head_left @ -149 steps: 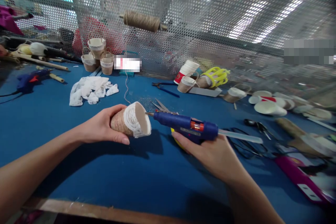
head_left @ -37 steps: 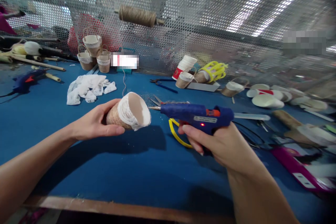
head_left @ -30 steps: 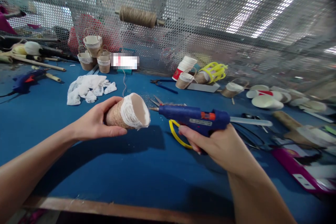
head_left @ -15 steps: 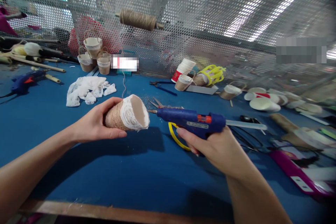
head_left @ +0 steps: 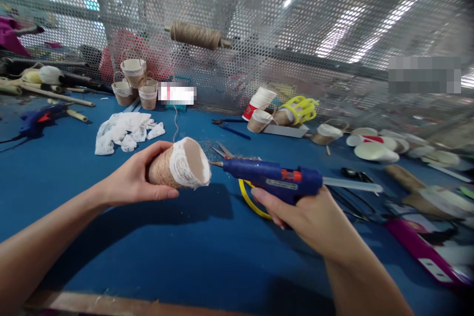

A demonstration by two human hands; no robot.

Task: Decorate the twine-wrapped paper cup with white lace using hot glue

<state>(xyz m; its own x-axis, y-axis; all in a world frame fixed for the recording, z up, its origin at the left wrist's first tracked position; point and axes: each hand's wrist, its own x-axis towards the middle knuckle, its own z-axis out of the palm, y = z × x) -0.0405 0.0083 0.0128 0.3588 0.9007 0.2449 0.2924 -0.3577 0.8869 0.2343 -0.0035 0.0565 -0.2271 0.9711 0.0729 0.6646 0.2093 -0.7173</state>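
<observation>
Left hand [head_left: 135, 177]: one, curled around a cup [head_left: 165, 168], thumb along the near side, fingers mostly hidden behind it.

Cup: one, raised off the table [head_left: 166, 252] between the hands, tipped onto its side, mouth toward the right. Body wound in twine; white lace band [head_left: 183, 165] about the rim. From where I stand it looks light, thin-walled and a little springy, easily dented at the mouth. The rough twine should resist slipping; the lace seems soft, its edge loose. Best hold: the wound body toward the base, as here, clear of the rim.

Right hand [head_left: 307, 217]: one, wrapped about the grip of a blue glue gun [head_left: 274, 175], with a clear glue stick [head_left: 351, 185] protruding behind. Nozzle [head_left: 217, 163] at the cup's mouth; touching or not, I cannot tell. Casing probably stiff and light; nozzle presumably hot, so the grip is the place to hold.

Beyond the nozzle: scissors [head_left: 224, 150], partly covered.

Beyond the left hand: lace scraps [head_left: 124, 128], heaped; farther off, three small baskets [head_left: 134, 69], grouped.

Right of the right hand: purple power strip [head_left: 411, 244].
</observation>
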